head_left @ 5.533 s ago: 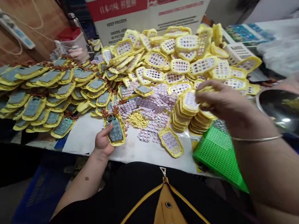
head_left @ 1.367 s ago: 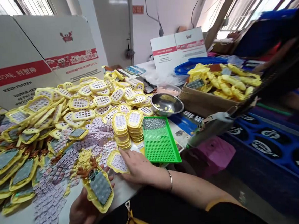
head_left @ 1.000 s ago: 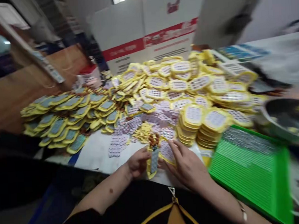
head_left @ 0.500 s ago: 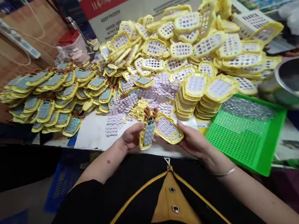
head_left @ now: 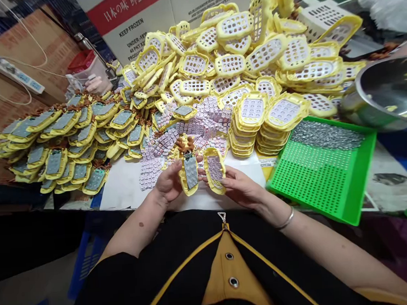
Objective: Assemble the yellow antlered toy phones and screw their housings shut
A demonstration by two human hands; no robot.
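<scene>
Over the table's front edge, my left hand [head_left: 170, 182] is closed on a yellow toy phone shell half [head_left: 191, 174] with a grey keypad sheet inside and a brown antler-like piece on top. My right hand [head_left: 242, 187] grips another yellow shell half [head_left: 214, 170], fitted with a pale button sheet and tilted toward the first. A small gap separates the two halves. Just beyond them lie pale lilac button sheets [head_left: 152, 169] and small yellow pieces. Two stacks of shells with button sheets, the nearer a stacked shell [head_left: 252, 110], stand to the right.
Filled shells with grey sheets [head_left: 54, 161] are piled at left. A tall heap of yellow front shells [head_left: 231, 65] fills the back. At right are a green tray [head_left: 315, 182] holding small metal screws [head_left: 326, 135] and a metal bowl [head_left: 365, 96]. A power strip [head_left: 10, 67] lies far left.
The right shell half has turned more upright and away from lying angled beside the left one. Both hands appear slightly further left as the camera view shifted.
</scene>
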